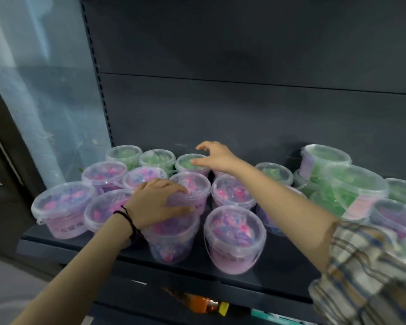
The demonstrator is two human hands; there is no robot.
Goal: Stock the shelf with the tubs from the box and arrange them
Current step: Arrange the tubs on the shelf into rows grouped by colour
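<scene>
Several clear lidded tubs stand on the dark shelf (220, 275). Pink and purple tubs fill the front rows, among them one at the front centre (234, 240) and one at the far left (61, 209). Green tubs (158, 159) line the back, and more green tubs (352, 188) are stacked at the right. My left hand (157, 202) rests on the lid of a pink tub (171, 240) in the front row, fingers spread over it. My right hand (215, 158) hovers over a green tub (189, 163) in the back row, fingers loosely spread, holding nothing.
The shelf's dark back panel (244, 109) rises behind the tubs, with a slotted upright (101, 90) at its left. Plastic sheeting (40, 85) hangs to the left. An orange bottle with a yellow cap (204, 306) lies on the level below.
</scene>
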